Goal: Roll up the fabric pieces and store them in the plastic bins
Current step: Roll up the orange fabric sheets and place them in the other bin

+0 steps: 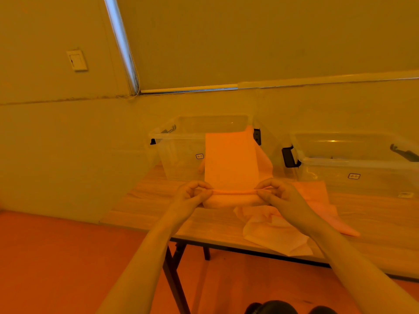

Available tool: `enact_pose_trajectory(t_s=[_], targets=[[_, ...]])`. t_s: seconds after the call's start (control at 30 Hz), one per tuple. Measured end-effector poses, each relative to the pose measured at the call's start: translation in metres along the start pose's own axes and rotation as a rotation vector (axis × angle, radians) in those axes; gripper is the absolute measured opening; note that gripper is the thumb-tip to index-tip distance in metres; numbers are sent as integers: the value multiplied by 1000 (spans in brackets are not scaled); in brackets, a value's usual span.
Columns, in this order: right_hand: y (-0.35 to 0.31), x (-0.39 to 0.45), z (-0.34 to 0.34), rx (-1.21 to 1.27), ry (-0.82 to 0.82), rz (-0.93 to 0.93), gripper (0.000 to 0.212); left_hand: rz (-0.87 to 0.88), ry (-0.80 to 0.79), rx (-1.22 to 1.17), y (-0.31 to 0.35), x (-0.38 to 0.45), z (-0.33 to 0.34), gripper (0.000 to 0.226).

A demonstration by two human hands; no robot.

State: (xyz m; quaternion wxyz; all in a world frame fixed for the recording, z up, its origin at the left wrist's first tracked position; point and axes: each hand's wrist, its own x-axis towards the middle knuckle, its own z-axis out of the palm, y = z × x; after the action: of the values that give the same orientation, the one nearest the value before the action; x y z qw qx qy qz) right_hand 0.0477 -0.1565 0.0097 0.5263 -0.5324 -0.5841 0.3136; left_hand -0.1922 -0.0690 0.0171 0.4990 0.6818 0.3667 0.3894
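Note:
A long orange fabric strip (230, 159) hangs from the rim of the left clear plastic bin (179, 152) down to the table. Its near end is wound into a roll (233, 199) held just above the wooden table (158, 207). My left hand (192, 192) pinches the roll's left end and my right hand (275, 192) pinches its right end, fingers curled round the fabric. A second clear bin (362, 168) stands at the right.
Loose pale fabric pieces (274, 232) lie crumpled on the table under my right forearm, and a flat pink piece (317, 191) lies before the right bin. The table's front edge and black folding legs (172, 268) are close. Wall stands behind the bins.

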Motion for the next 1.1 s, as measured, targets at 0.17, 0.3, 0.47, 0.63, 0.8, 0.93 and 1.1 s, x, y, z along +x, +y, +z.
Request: enact_pose_trajectory(t_s=[0.17, 0.3, 0.47, 0.63, 0.8, 0.93, 1.1], targets=[[-3, 1, -1, 130, 35, 24, 14, 8, 9, -140, 2, -5, 1, 21], [-4, 1, -2, 226, 60, 76, 18, -7, 2, -189, 3, -6, 1, 28], [-6, 0, -1, 253, 61, 84, 14, -11, 15, -140, 4, -5, 2, 22], [-5, -1, 0, 185, 96, 59, 14, 12, 17, -42, 2, -4, 1, 22], [-4, 0, -1, 161, 89, 46, 23, 15, 8, 36, 2, -3, 1, 11], [-3, 2, 0, 98, 47, 35, 12, 25, -13, 81, 2, -2, 1, 6], [-2, 2, -1, -3, 25, 28, 10, 15, -13, 65, 1, -1, 2, 8]])
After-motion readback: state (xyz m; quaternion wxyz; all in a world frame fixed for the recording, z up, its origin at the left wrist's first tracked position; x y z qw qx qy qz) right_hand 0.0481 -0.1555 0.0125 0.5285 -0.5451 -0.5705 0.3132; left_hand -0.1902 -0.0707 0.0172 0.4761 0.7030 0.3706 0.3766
